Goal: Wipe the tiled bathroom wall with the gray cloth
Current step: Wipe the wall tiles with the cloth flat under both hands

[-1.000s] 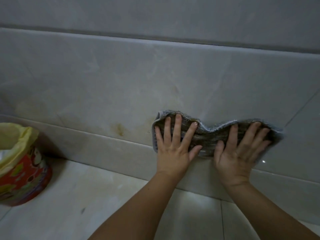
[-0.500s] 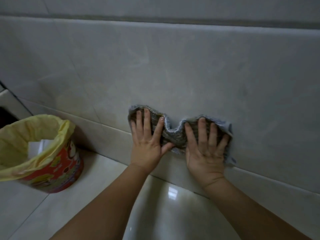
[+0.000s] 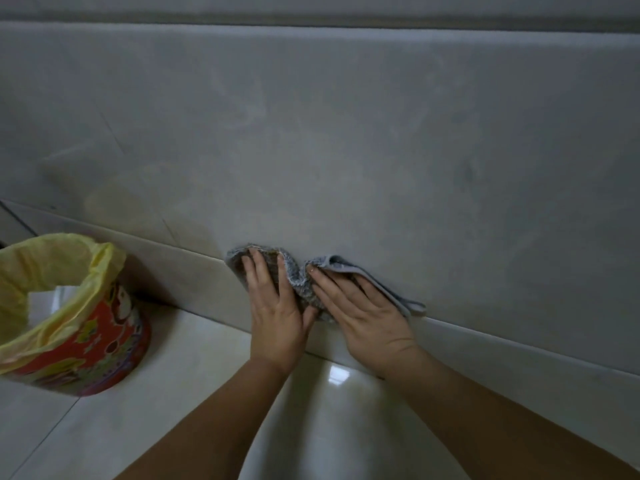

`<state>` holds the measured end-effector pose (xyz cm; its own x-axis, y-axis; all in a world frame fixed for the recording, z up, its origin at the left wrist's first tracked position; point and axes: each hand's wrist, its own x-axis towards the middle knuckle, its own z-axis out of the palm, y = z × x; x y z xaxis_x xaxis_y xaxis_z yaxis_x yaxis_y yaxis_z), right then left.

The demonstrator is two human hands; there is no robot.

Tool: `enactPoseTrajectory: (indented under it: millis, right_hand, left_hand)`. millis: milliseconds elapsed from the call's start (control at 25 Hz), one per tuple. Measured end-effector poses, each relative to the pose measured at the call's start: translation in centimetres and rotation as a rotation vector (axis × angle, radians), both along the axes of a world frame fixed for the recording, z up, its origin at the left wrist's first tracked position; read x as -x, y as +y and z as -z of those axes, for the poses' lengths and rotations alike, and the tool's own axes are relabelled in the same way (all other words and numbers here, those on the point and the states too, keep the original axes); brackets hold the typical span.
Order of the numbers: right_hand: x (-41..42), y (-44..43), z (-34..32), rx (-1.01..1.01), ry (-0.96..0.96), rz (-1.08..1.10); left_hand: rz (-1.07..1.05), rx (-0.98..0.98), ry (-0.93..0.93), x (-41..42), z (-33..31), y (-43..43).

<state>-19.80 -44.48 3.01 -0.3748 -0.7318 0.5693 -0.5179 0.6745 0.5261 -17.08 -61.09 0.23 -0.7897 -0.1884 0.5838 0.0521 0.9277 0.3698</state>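
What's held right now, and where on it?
The gray cloth, pressed flat to the wall: left hand on its left half, right hand on its right half. Neither hand clearly pinches it.

We see the gray cloth (image 3: 300, 278) bunched into folds and pressed flat against the tiled bathroom wall (image 3: 346, 150), low down, right at the seam where the big gray tile meets the paler skirting tile. Its middle is puckered into a ridge; a flat, smoother corner trails out to the right and slightly downward along the seam. The wall is made of large, glossy, marbled gray tiles, with a dark horizontal grout line near the top.
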Motion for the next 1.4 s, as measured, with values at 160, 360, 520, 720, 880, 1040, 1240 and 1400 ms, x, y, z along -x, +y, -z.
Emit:
enactPoseTrajectory:
  millis: [160, 360, 520, 720, 880, 1040, 1240, 1400]
  right_hand:
    - [-0.9, 5.1, 0.1, 0.029, 0.005, 0.010]
    - [-2.4, 13.1, 0.5, 0.063, 0.043, 0.084]
    - [-3.5, 19.5, 0.3, 0.056, 0.082, 0.149]
    - [-4.7, 25.9, 0.0, 0.065, 0.111, 0.190]
    - [-4.6, 26.9, -2.6, 0.150, 0.142, 0.222]
    - [-3.6, 25.4, -8.9, 0.408, 0.201, 0.231]
    - [-3.0, 22.2, -12.0, 0.566, 0.209, 0.265]
    - [-3.3, 21.1, -5.7, 0.369, 0.211, 0.272]
  left_hand:
    - [0.045, 0.009, 0.000, -0.5, -0.3, 4.7]
    - [0.124, 0.043, -0.009, -1.3, -0.8, 12.4]
    - [0.165, 0.059, 0.010, -1.9, -0.7, 18.7]
    - [0.232, 0.093, 0.084, -2.5, -1.1, 24.6]
    - [0.276, 0.112, 0.141, -2.0, -4.1, 25.9]
    - [0.321, 0.180, 0.246, -1.1, -11.7, 26.3]
    - [0.334, 0.259, 0.353, 0.1, -15.2, 23.6]
    - [0.285, 0.373, 0.307, -0.1, -7.9, 19.9]
